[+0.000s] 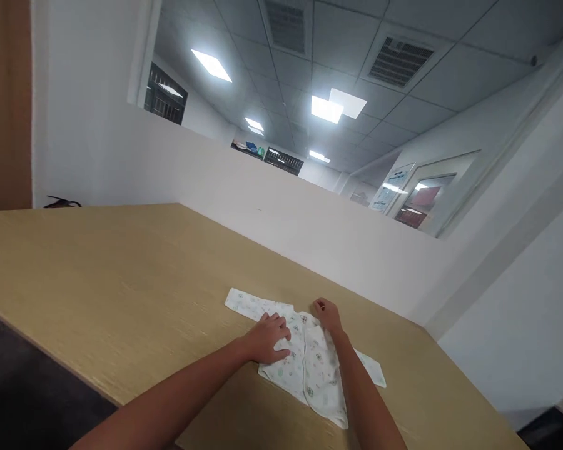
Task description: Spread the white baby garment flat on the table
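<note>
A small white baby shirt [309,369] with a faint green and red print lies spread on the wooden table [122,281]. One sleeve stretches out to the left, the other to the right. My left hand [268,338] lies on the shirt's left shoulder, fingers bent and pressing down on the cloth. My right hand [327,314] sits at the shirt's collar edge with its fingers curled, pinching the fabric there. Both forearms reach in from the bottom of the view.
The table's near edge runs diagonally at the lower left, with dark floor [23,387] beyond it. A white partition wall [286,219] borders the table's far side. A dark object [60,202] peeks over the table at the far left.
</note>
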Demonstrator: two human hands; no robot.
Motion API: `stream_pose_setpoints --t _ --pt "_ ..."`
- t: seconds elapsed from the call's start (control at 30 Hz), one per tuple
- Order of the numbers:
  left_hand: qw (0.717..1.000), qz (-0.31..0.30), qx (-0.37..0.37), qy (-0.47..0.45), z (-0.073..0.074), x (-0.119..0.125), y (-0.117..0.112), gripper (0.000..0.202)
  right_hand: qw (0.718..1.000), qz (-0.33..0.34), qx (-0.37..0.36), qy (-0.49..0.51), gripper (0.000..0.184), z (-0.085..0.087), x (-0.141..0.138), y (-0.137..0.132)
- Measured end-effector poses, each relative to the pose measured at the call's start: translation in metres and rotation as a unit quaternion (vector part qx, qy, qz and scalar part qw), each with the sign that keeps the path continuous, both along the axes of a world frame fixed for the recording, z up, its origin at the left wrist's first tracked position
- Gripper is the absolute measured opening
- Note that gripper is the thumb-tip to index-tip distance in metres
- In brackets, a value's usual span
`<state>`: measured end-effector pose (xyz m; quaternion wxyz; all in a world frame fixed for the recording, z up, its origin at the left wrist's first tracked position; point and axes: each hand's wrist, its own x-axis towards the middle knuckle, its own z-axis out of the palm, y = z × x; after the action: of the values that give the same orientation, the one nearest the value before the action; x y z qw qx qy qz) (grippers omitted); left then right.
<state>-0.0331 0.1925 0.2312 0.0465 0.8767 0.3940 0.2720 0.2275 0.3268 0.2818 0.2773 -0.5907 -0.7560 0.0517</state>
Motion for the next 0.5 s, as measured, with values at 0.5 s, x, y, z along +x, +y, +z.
stream_pose_setpoints --t 0.5 --pt "1.0 0.006 -0.009 -0.016 -0.007 -0.001 0.005 0.023 0.998 0.026 -0.062 0.01 0.015 0.006 0.037 -0.032"
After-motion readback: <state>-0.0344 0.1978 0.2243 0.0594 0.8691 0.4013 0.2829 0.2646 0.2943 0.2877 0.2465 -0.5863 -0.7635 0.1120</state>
